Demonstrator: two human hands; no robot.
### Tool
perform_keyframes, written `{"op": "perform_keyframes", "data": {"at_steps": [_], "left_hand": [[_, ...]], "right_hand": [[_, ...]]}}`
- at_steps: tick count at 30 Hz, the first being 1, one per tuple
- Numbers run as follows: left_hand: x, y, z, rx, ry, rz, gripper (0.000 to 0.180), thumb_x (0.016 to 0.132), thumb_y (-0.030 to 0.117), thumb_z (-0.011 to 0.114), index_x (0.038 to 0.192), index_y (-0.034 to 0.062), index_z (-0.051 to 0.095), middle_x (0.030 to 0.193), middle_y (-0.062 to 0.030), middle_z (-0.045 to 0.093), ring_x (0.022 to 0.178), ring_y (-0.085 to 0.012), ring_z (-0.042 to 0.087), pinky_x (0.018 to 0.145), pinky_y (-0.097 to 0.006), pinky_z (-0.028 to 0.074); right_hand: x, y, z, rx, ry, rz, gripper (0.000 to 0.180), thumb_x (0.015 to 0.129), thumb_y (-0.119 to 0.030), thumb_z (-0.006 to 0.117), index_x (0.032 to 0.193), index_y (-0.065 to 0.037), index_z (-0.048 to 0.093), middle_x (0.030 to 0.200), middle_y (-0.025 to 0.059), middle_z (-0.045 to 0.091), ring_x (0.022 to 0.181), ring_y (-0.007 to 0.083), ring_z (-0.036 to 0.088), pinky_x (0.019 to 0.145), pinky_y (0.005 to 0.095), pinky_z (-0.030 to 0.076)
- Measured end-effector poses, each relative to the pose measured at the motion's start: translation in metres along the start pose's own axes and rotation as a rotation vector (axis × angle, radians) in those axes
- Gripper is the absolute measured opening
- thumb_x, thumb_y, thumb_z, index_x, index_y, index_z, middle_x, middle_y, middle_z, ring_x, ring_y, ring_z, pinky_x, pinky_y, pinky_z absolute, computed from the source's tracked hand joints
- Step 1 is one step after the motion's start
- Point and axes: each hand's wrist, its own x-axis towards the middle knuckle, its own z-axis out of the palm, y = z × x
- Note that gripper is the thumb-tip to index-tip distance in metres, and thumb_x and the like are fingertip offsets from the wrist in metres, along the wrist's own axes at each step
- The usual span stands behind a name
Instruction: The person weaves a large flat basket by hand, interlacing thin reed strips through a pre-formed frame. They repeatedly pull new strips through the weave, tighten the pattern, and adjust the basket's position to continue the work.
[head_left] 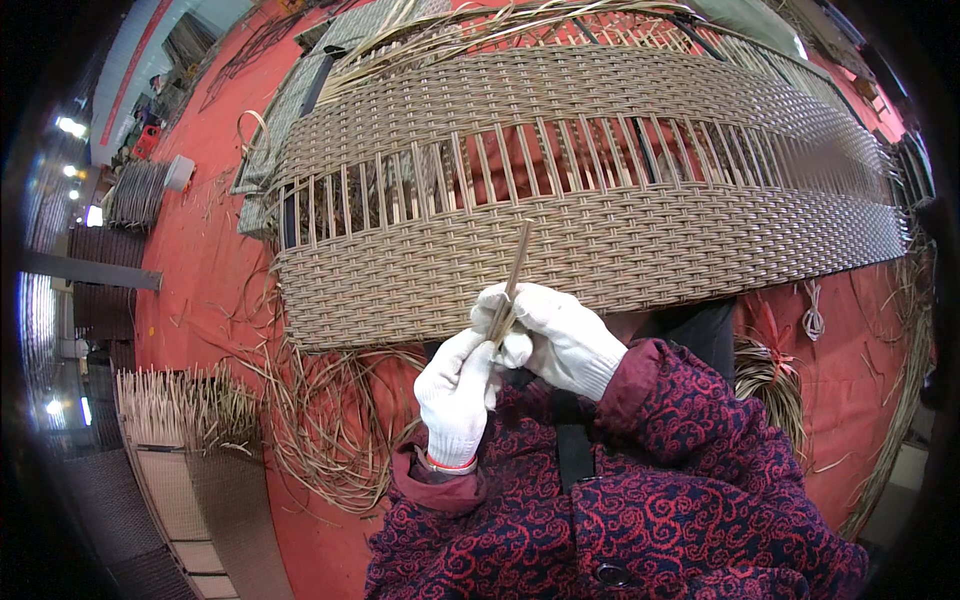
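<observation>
Both my hands wear white knit gloves and meet in front of my chest. My left hand (457,388) pinches the lower part of a thin brown weaving strip (519,262), which looks folded or doubled there. My right hand (567,336) closes on the same strip from the right, its fingertips close to the left ones. The strip's free end points up and slightly right. Just beyond my hands, across my lap, lies a large brown woven panel (590,245), with two tightly woven bands and a row of bare upright strands (520,165) between them.
A tangle of loose strips (325,430) spreads over the red floor covering (200,290) at left. At right sits a tied coil of strips (770,385). More woven panels (200,460) stand at lower left. A bundle of long strips (470,35) lies across the far side.
</observation>
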Motion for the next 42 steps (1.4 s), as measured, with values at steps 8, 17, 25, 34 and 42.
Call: {"op": "perform_keyframes", "data": {"at_steps": [8, 17, 25, 34, 42], "left_hand": [[0.007, 0.002, -0.013, 0.257, -0.085, 0.218, 0.023, 0.098, -0.006, 0.058, 0.118, -0.0061, 0.068, 0.113, -0.0111, 0.072, 0.098, -0.0142, 0.067, 0.086, -0.026, 0.054], [0.005, 0.011, -0.034, 0.113, -0.369, -0.117, 0.027, 0.093, -0.004, 0.056, 0.117, -0.0093, 0.067, 0.123, -0.0143, 0.070, 0.108, -0.0191, 0.068, 0.100, -0.033, 0.051], [0.004, 0.008, -0.056, 0.030, -0.637, -0.193, 0.022, 0.093, -0.006, 0.058, 0.112, -0.0075, 0.069, 0.123, -0.0147, 0.068, 0.107, -0.0204, 0.067, 0.097, -0.032, 0.050], [0.002, 0.011, -0.048, 0.132, -0.565, -0.280, 0.023, 0.099, -0.002, 0.057, 0.119, -0.0073, 0.066, 0.110, -0.0119, 0.072, 0.099, -0.0198, 0.070, 0.096, -0.033, 0.052], [-0.003, 0.016, -0.013, -0.058, -0.597, -0.273, 0.029, 0.105, 0.009, 0.058, 0.132, -0.0039, 0.060, 0.106, -0.0077, 0.070, 0.091, -0.0155, 0.067, 0.083, -0.030, 0.054]], "right_hand": [[0.002, -0.012, -0.011, 0.142, -0.046, -0.099, 0.018, 0.108, -0.023, 0.053, 0.108, -0.005, 0.059, 0.091, 0.0044, 0.060, 0.061, 0.0082, 0.050, 0.059, 0.0197, 0.045], [-0.020, -0.047, -0.004, -0.728, -0.087, -0.096, 0.042, 0.104, -0.028, 0.056, 0.137, -0.003, 0.061, 0.107, 0.0042, 0.071, 0.068, 0.0060, 0.048, 0.061, 0.0224, 0.042], [-0.023, -0.048, -0.002, -0.440, -0.130, -0.001, 0.062, 0.104, -0.025, 0.055, 0.159, -0.002, 0.037, 0.144, 0.0153, 0.060, 0.064, 0.0039, 0.049, 0.060, 0.0194, 0.046], [-0.030, -0.048, -0.002, -0.609, -0.322, 0.124, 0.060, 0.098, -0.022, 0.062, 0.152, -0.002, 0.045, 0.092, 0.0011, 0.066, 0.065, 0.0046, 0.052, 0.057, 0.0190, 0.042], [-0.041, -0.051, 0.015, -0.645, -0.313, 0.174, 0.059, 0.095, -0.014, 0.058, 0.152, -0.001, 0.046, 0.104, 0.0071, 0.074, 0.072, 0.0073, 0.058, 0.062, 0.0205, 0.043]]}}
